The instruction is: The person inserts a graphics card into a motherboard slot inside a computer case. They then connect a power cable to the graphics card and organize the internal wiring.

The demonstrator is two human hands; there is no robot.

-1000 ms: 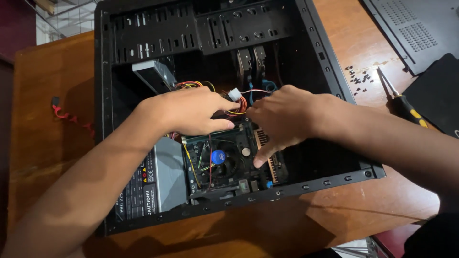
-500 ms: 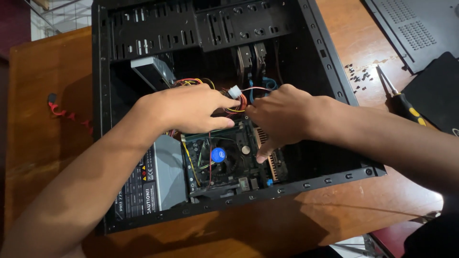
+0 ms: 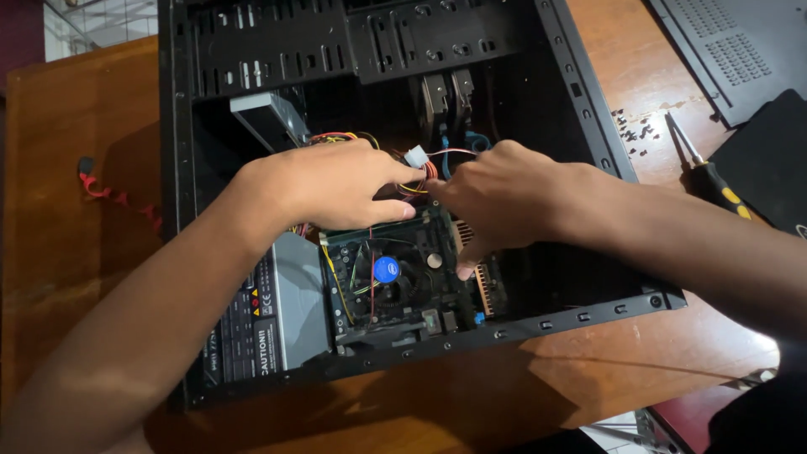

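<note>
Fingers (image 3: 382,181) pinch coloured cables (image 3: 424,172) above grey, white-labelled power supply (image 3: 269,315).

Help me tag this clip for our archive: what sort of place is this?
Probably a home or small-shop computer repair bench: an opened black computer case lies on a wooden table, with its removed side panel, loose screws and a screwdriver beside it.

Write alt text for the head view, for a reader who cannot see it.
Two bare hands, left hand and right hand, meet over a bundle of coloured wires inside an open black computer case on a wooden table. Below them sit the motherboard and grey power supply; a screwdriver lies at right.
</note>
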